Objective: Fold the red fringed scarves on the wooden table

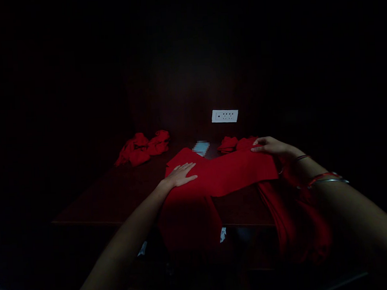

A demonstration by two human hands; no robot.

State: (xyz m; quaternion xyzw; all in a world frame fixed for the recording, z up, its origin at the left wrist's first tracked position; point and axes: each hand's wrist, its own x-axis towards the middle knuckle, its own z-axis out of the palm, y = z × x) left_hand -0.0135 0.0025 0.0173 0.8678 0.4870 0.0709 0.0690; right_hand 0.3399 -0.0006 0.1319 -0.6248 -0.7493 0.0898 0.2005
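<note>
A long red scarf (234, 173) lies across the dark table, bent at an angle, with one end hanging over the front edge. My left hand (180, 175) rests flat on the scarf near the bend, fingers spread and a ring on one of them. Farther right, the thumb and fingers of my right hand (268, 146) pinch the scarf's upper edge near its right end. Bracelets circle my right wrist and forearm. Below that hand, more red fabric (281, 218) drapes over the table's front edge, partly lost in shadow.
Crumpled red cloths (142, 150) lie at the table's back left. Another red bundle (229, 144) sits at the back right, beside a blurred pale-blue object (200, 148). A white socket plate (225, 116) is on the wall behind the table (99, 202). The surroundings are very dark.
</note>
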